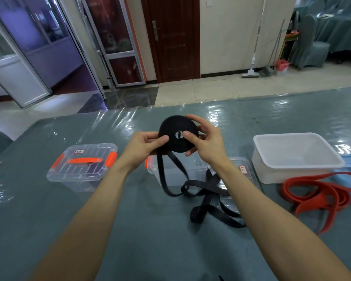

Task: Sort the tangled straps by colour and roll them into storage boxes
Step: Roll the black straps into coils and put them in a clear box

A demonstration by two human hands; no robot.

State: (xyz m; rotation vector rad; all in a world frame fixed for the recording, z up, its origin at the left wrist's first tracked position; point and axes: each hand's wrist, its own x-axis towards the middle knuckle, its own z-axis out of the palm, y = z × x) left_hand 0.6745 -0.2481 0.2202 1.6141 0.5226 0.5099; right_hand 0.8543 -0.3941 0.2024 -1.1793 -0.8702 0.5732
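— How are we holding it?

— We are gripping the black strap roll (177,136) with both hands, up off the table (130,230). Our left hand (148,145) is pinching its left edge, thumb on the face. Our right hand (205,142) is curling round the right side, thumb pressing near the centre hole.

— How far along are we getting?

— We are judging the black one partly wound. A thick coil is sitting in our hands, but a long loose tail (207,199) is hanging from it and lying in loops on the table, partly across a clear lid (245,171) with a red label.

— And the boxes?

— We are seeing nothing going in yet. The clear box (170,175) just below our hands is looking open, though our arms are hiding part of it. The latched box (81,167) with orange clips is sitting shut on the left, and we cannot tell what it is holding. We are seeing nothing in the white tub (272,175) on the right.

— What is remaining?

— We are reckoning on winding in the tail and boxing the roll. The red strap (316,191) is lying unrolled in a heap just beside the tub, apart from the black, so the colour sorting is looking done.
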